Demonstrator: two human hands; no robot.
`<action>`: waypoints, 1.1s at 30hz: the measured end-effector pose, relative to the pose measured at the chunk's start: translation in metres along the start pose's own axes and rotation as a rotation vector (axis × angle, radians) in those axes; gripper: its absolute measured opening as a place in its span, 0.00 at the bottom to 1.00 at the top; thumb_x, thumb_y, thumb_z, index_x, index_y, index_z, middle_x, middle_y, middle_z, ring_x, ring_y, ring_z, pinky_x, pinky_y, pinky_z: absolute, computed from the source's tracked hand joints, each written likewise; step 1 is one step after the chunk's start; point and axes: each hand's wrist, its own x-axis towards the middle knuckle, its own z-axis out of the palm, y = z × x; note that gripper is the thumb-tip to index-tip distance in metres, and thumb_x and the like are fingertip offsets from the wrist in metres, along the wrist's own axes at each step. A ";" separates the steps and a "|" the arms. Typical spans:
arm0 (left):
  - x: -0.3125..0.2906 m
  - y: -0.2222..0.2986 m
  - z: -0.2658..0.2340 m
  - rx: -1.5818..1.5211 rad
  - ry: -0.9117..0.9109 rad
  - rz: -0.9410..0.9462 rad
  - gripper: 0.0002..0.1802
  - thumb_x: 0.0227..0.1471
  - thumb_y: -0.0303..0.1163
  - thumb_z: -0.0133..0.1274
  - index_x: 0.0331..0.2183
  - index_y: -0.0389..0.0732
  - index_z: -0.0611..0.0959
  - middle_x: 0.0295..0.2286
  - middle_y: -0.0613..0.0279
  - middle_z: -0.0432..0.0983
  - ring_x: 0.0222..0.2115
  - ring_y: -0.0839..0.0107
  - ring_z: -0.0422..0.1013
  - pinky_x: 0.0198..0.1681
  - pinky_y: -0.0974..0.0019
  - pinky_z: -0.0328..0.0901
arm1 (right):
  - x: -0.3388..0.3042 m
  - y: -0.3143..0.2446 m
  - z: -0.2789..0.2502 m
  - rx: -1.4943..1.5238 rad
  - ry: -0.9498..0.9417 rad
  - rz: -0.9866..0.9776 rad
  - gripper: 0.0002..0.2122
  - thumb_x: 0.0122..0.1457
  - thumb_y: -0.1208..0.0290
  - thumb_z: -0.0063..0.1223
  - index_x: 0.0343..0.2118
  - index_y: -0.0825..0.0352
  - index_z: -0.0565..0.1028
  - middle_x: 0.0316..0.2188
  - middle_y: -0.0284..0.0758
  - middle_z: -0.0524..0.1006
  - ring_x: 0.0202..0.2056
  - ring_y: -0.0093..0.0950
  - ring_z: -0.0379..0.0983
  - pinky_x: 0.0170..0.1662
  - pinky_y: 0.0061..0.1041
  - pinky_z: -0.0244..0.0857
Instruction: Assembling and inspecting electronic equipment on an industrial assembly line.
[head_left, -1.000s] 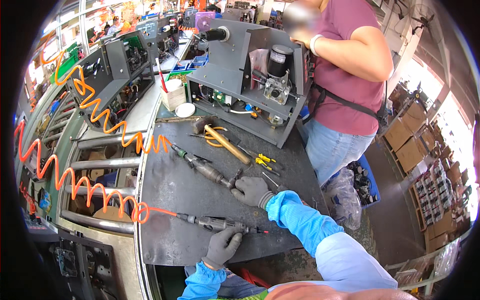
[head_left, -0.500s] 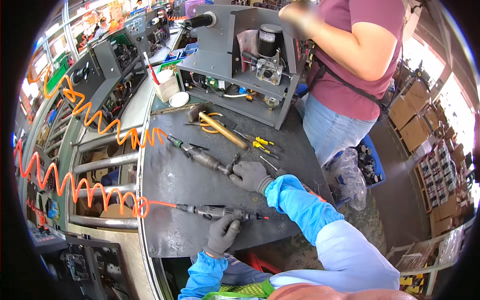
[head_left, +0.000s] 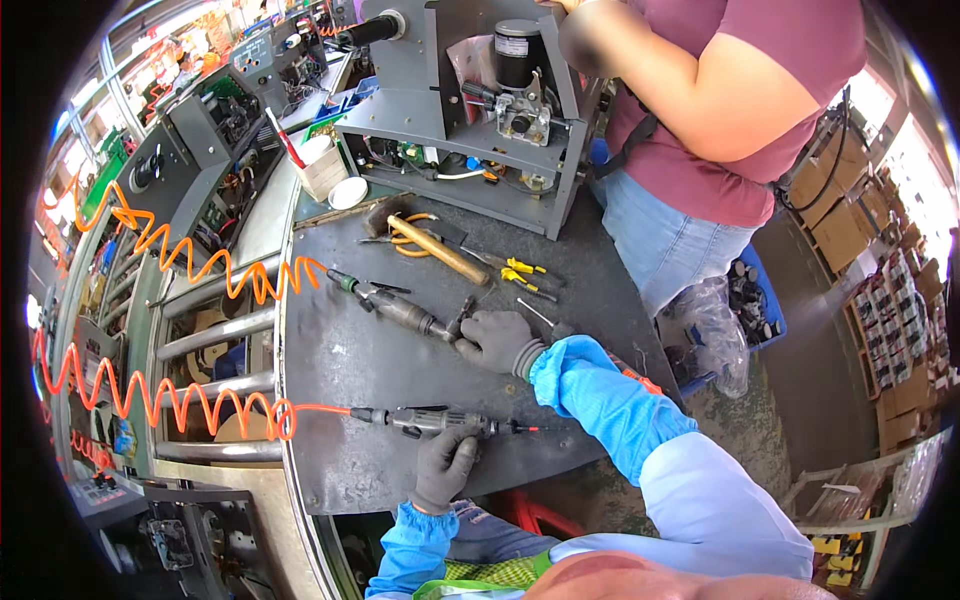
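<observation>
Two grey air tools lie on the dark bench top. My gloved left hand (head_left: 446, 470) rests at the near side of the lower one, an air screwdriver (head_left: 425, 420) with a red-tipped bit. Its fingers curl against the body of this tool, and the thumb shows on the right. My gloved right hand (head_left: 497, 343) is closed at the front end of the upper air tool (head_left: 400, 310), beside a short dark crosspiece (head_left: 461, 315). The fingertips are partly hidden there. Just beyond this hand lies a thin screwdriver (head_left: 536, 312).
Behind the tools lie a wooden-handled hammer (head_left: 440, 250) and yellow-handled pliers (head_left: 522, 268). A grey metal machine housing (head_left: 400, 120) stands at the far edge, beside a white container (head_left: 322, 170). Orange coiled hoses (head_left: 200, 400) cross rollers at left. A co-worker (head_left: 690, 150) stands far right.
The view has shifted slightly, so the machine and co-worker sit a little differently in the picture. Both my hands stay at the same tools.
</observation>
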 end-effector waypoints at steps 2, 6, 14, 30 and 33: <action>-0.007 0.001 0.000 -0.036 0.013 -0.024 0.09 0.58 0.26 0.52 0.40 0.35 0.82 0.23 0.61 0.77 0.22 0.74 0.72 0.27 0.69 0.67 | -0.002 -0.004 0.002 0.042 0.028 -0.028 0.14 0.57 0.52 0.49 0.28 0.59 0.74 0.28 0.36 0.75 0.30 0.39 0.76 0.32 0.41 0.69; -0.004 0.023 -0.008 -0.098 -0.012 -0.194 0.12 0.59 0.28 0.51 0.43 0.35 0.81 0.26 0.63 0.77 0.24 0.76 0.72 0.28 0.70 0.67 | 0.001 -0.007 0.004 0.081 -0.032 -0.008 0.14 0.56 0.52 0.49 0.31 0.59 0.74 0.31 0.36 0.76 0.32 0.39 0.76 0.34 0.43 0.69; 0.114 0.082 -0.066 -0.548 0.246 0.163 0.34 0.62 0.50 0.43 0.60 0.37 0.63 0.54 0.52 0.64 0.53 0.64 0.65 0.50 0.61 0.68 | 0.004 -0.002 0.000 0.024 -0.035 0.004 0.13 0.56 0.53 0.50 0.34 0.57 0.76 0.29 0.37 0.76 0.32 0.40 0.77 0.33 0.43 0.69; 0.220 0.165 -0.182 -0.986 0.367 0.282 0.46 0.57 0.65 0.39 0.64 0.42 0.54 0.63 0.48 0.50 0.65 0.51 0.47 0.66 0.41 0.48 | 0.000 -0.001 0.006 0.114 0.055 -0.015 0.13 0.54 0.54 0.52 0.31 0.58 0.76 0.28 0.36 0.76 0.29 0.39 0.76 0.31 0.42 0.70; 0.215 0.173 -0.153 -0.923 0.375 0.272 0.46 0.58 0.64 0.38 0.63 0.37 0.57 0.62 0.45 0.53 0.64 0.49 0.50 0.66 0.44 0.48 | 0.004 -0.002 -0.001 0.107 -0.006 0.021 0.14 0.54 0.53 0.51 0.32 0.59 0.76 0.29 0.36 0.77 0.30 0.38 0.77 0.32 0.42 0.70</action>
